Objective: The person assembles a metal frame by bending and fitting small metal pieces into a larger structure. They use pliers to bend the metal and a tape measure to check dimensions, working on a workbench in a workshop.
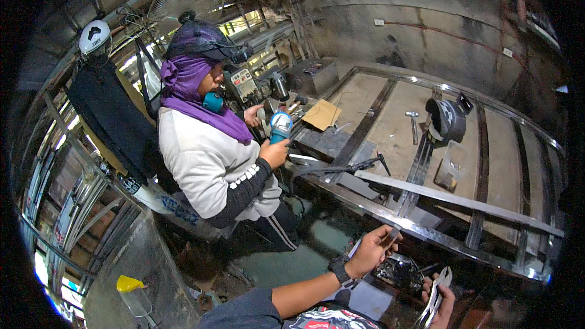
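Head view: at five o'clock, a flat metal strip (392,236) is grasped by the left hand (370,254), with its end raised close to the near rail of a steel frame (426,228); whether the rail is touched cannot be told. Between four and five o'clock, silver pliers (436,294) are held in the right hand's (446,306) grip, and nothing is seen clamped in them. The frame's outline and crossbars are laid out toward three o'clock, so that part is judged done, though no weld can be confirmed. A long flat bar (457,201) is laid aslant across it, apparently unfixed. The strip is not yet fastened, so its attachment, if intended, is judged left. At nine o'clock, a teal angle grinder (280,128) is held by a co-worker (210,152).
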{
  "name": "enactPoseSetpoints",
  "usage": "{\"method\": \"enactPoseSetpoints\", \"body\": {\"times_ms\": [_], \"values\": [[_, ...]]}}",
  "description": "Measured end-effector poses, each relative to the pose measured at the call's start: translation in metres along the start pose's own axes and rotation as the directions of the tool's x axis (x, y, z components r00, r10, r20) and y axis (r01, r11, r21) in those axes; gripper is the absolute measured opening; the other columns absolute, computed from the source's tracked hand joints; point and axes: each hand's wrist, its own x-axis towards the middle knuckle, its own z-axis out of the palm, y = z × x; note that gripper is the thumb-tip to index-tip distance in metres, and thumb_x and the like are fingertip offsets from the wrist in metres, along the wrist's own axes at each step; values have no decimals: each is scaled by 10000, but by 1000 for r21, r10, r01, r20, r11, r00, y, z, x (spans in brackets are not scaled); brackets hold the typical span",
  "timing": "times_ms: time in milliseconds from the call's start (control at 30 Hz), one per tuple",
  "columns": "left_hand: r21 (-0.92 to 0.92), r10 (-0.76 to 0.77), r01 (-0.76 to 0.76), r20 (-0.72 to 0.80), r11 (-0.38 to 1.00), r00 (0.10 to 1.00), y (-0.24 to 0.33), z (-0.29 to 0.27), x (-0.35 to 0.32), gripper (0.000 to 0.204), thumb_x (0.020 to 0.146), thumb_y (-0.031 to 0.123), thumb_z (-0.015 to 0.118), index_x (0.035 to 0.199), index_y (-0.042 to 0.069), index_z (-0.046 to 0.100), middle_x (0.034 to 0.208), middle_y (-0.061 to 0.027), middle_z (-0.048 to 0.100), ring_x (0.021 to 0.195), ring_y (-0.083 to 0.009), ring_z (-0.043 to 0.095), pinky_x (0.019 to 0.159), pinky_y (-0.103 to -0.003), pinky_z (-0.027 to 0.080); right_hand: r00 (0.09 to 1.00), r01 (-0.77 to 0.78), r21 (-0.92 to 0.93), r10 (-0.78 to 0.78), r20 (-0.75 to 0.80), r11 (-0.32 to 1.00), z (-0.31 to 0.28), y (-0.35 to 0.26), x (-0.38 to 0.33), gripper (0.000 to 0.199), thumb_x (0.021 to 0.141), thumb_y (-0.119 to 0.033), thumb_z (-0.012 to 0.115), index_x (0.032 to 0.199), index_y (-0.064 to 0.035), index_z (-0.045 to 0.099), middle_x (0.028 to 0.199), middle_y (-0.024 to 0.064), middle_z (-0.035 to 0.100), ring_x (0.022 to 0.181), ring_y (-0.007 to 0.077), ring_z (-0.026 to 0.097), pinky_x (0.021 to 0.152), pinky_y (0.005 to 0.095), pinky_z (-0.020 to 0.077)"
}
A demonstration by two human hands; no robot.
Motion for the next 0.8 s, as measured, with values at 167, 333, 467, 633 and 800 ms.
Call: {"method": "enactPoseSetpoints", "body": {"times_ms": [167, 333, 467, 633, 800], "values": [[-52, 70, -70, -4, 996, 998, -2, 68, -1, 161, 1069, 202, 551, 1136, 86, 641, 864, -13, 676, 693, -75, 606, 602, -224, 490, 991, -60, -446, 106, 80, 893, -77, -1, -53, 589, 929, -235, 678, 1439, -17, 480, 1013, 156, 714, 864, 272, 725, 720, 438, 632], [-22, 188, -190, -70, 982, 980, -29, 138, -2, 190, 1070, 216, 549, 1113, 65, 655, 856, -51, 710, 680, -114, 650, 556, -261, 518, 997, 77, -470, -73, 28, 879, -138, -28, -115, 483, 869, -97, 682, 1299, 15, 493, 944, 258, 707, 635, 272, 706, 580, 455, 632], [10, 111, -111, 20, 994, 994, -19, 215, -7, 185, 1052, 201, 578, 1110, 48, 666, 836, -38, 695, 664, -98, 614, 541, -244, 481, 979, 196, -227, -177, 103, 954, -178, -85, -165, 488, 869, -138, 687, 1268, 37, 468, 960, 318, 695, 639, 331, 723, 639, 496, 642], [96, 67, -72, 61, 993, 996, -27, 295, -3, 186, 1035, 198, 589, 1058, 24, 649, 800, -55, 666, 612, -120, 603, 474, -268, 450, 953, 221, -585, -301, -43, 780, -246, -98, -178, 450, 919, -88, 675, 1292, 49, 466, 930, 178, 742, 587, 224, 697, 512, 353, 571], [-56, -49, 80, 423, 995, 905, -77, 338, 12, 231, 1015, 258, 628, 1033, 31, 591, 788, -111, 654, 587, -184, 604, 443, -286, 437, 864, 183, -628, -429, -265, 756, -282, -80, -213, 390, 932, -88, 683, 1281, -15, 525, 911, 147, 734, 584, 162, 662, 499, 316, 555]]}}
